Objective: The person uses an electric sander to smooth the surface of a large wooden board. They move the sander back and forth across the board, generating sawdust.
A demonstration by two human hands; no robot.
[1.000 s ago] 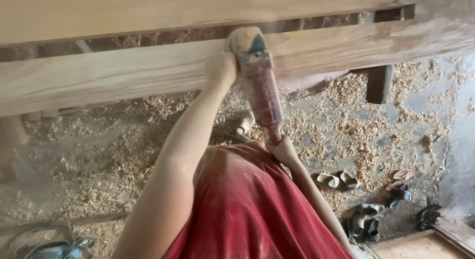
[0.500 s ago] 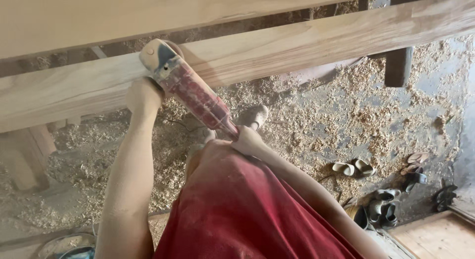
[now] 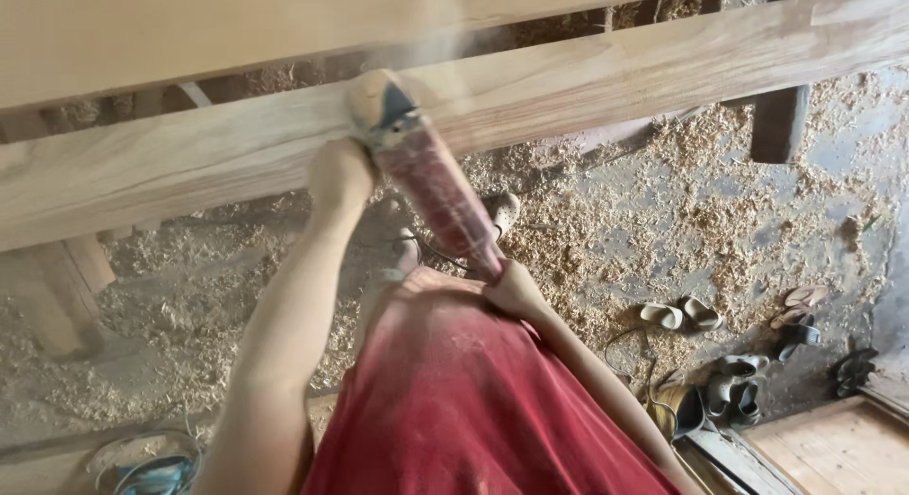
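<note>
A dusty red power sander (image 3: 431, 187) presses its round head against the side of a long wooden beam (image 3: 615, 79). My left hand (image 3: 341, 171) is closed on the sander just behind the head. At the tool's rear end, close to my red shirt (image 3: 464, 400), my right hand (image 3: 514, 289) grips its handle. A puff of fine dust rises above the head. A second wide plank (image 3: 237, 31) lies above the beam.
Wood shavings cover the floor (image 3: 615, 239). Several sandals and shoes (image 3: 682, 315) lie at the right, near a wooden panel (image 3: 833, 448). A dark post (image 3: 781, 121) stands under the beam on the right, and a pale wooden leg (image 3: 57, 296) on the left. Coiled cable (image 3: 151, 467) sits at the bottom left.
The sander slid left along the beam, then came back slightly to the right. Both hands kept their grip. Dust now rises from the head.
</note>
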